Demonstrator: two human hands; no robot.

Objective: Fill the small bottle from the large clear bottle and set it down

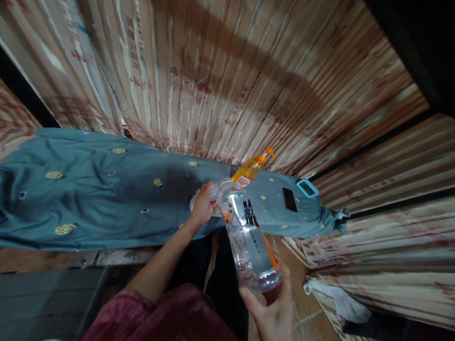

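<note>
A large clear plastic bottle (250,237) with a silver and orange label is tilted in front of me, its base toward my body. My right hand (272,303) grips it round the base. At the neck end, my left hand (203,207) has its fingers closed on the bottle's top. Something white and crumpled, like a tissue (194,200), shows beside the left hand; whether the fingers also hold it is unclear. Just beyond the bottle's neck stands an orange pump bottle (250,169) with amber liquid.
A long narrow surface draped in a green patterned cloth (92,189) runs across the view. On its right part lie a black phone (289,200) and a blue-framed digital timer (307,188). Printed curtains (213,80) hang behind. A white plastic bag (346,303) is at lower right.
</note>
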